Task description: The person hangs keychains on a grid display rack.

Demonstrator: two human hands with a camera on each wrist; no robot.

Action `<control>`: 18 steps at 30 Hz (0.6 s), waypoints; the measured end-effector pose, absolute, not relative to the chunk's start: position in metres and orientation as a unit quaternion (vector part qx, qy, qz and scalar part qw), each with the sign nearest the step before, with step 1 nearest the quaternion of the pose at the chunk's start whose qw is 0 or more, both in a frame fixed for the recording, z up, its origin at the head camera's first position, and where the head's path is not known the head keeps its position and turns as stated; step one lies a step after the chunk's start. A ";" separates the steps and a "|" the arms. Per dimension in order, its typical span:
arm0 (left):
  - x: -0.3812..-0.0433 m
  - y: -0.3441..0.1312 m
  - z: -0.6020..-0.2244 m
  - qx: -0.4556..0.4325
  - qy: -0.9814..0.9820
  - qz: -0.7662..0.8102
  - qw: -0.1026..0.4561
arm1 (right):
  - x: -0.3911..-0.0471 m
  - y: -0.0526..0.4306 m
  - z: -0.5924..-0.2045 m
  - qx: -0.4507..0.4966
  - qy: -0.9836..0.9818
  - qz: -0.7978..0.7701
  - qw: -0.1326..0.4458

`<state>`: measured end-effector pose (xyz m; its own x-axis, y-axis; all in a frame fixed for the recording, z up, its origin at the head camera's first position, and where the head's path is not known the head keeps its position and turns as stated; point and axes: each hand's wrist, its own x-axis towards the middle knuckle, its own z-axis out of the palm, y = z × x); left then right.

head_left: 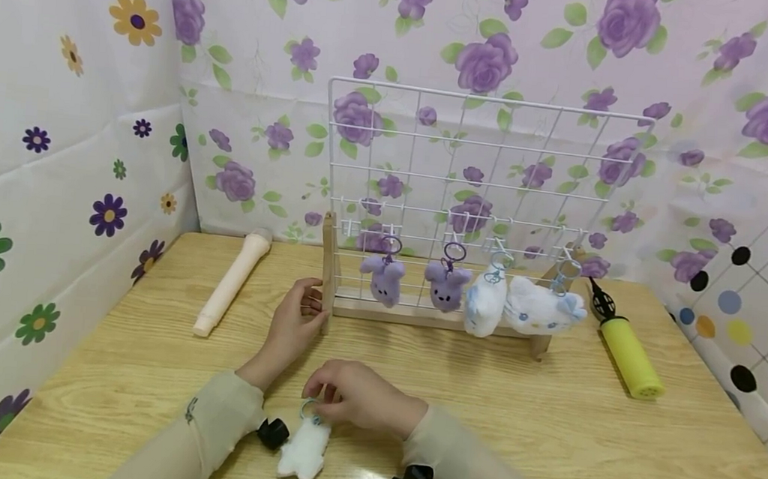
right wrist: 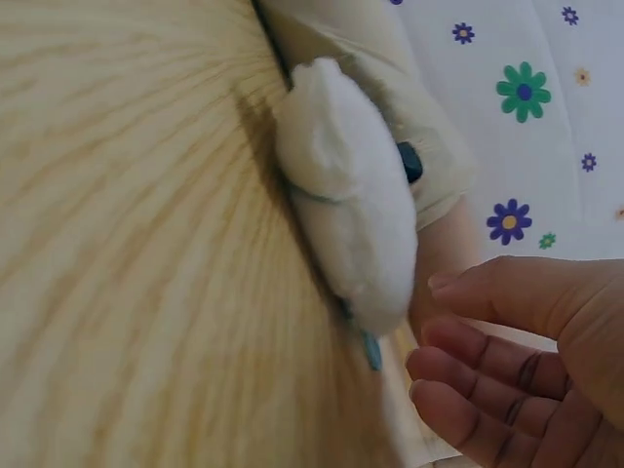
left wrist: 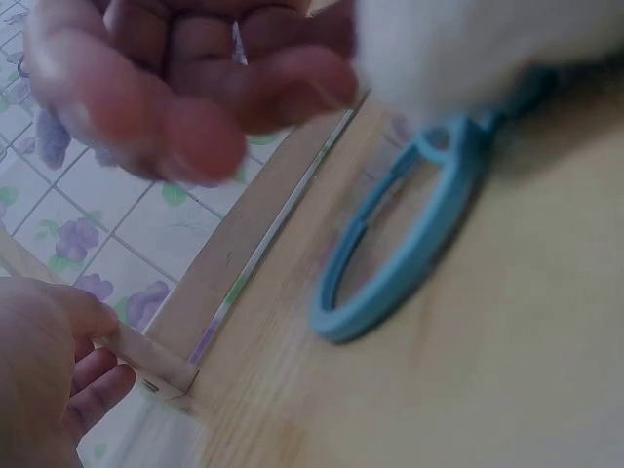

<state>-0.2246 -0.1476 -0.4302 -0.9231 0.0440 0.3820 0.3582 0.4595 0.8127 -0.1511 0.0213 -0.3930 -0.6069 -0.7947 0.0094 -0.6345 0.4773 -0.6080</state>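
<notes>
A white plush keychain [head_left: 305, 451] lies on the table at the front, its teal ring [left wrist: 419, 258] toward the rack. My right hand [head_left: 361, 396] hovers just over the ring. The right wrist view shows its fingers [right wrist: 487, 380] loosely bent and apart from the plush, holding nothing. My left hand [head_left: 285, 329] grips the left wooden post [head_left: 328, 265] of a white wire display rack [head_left: 473, 140], with the thumb against the post in the left wrist view. Two purple plush keychains [head_left: 446, 288] and two white-and-blue ones [head_left: 537, 308] hang from the rack's hooks.
A pale microphone-shaped stick [head_left: 231, 284] lies on the table [head_left: 544, 447] at the left. On the right lies a yellow hand pump [head_left: 630, 357] with a black nozzle. Flower-patterned cloth [head_left: 252, 109] stands behind the rack and along the left side.
</notes>
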 end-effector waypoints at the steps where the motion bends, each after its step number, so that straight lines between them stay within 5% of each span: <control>1: -0.225 -0.148 -0.431 -0.119 -0.840 -0.506 0.155 | -0.151 0.020 -0.394 -0.422 0.851 -0.281 0.137; 18: -0.226 -0.149 -0.433 -0.123 -0.838 -0.509 0.155 | -0.154 0.011 -0.405 -0.408 0.880 -0.204 0.129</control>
<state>-0.2257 -0.1488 -0.4333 -0.9217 0.0479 0.3848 0.3636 0.4519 0.8146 -0.1537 0.0105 -0.4050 -0.6331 -0.7717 -0.0610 -0.6662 0.5833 -0.4646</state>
